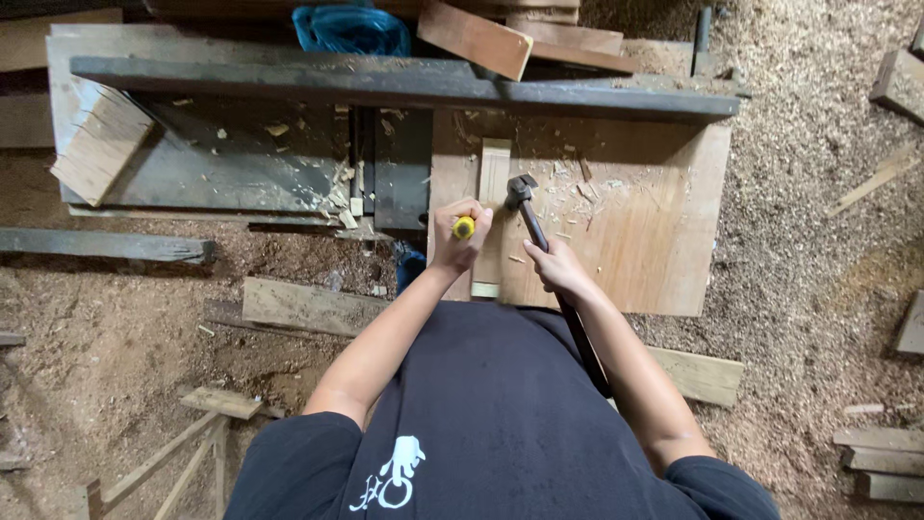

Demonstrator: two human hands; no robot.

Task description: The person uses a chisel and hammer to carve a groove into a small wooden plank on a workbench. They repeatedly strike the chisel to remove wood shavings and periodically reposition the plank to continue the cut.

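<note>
Yellow-capped chisel [464, 227] mostly hidden in left hand [458, 241], hammer [523, 190] seemingly gripped by right hand [555, 270]

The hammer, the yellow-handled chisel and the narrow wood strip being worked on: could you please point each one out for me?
hammer [521, 190], head view, on its dark metal head.
yellow-handled chisel [464, 228], head view, on the yellow butt end above the left hand.
narrow wood strip [495, 169], head view, on its pale upper part.

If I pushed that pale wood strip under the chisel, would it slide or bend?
The strip looks like a rigid, flat piece of planed timber, so it probably would not bend. It lies flat on the smooth board, among loose chips, so it would likely slide rather than roll. It looks small, so probably light. Only the left hand, gripping the chisel, seems to steady it.
</note>
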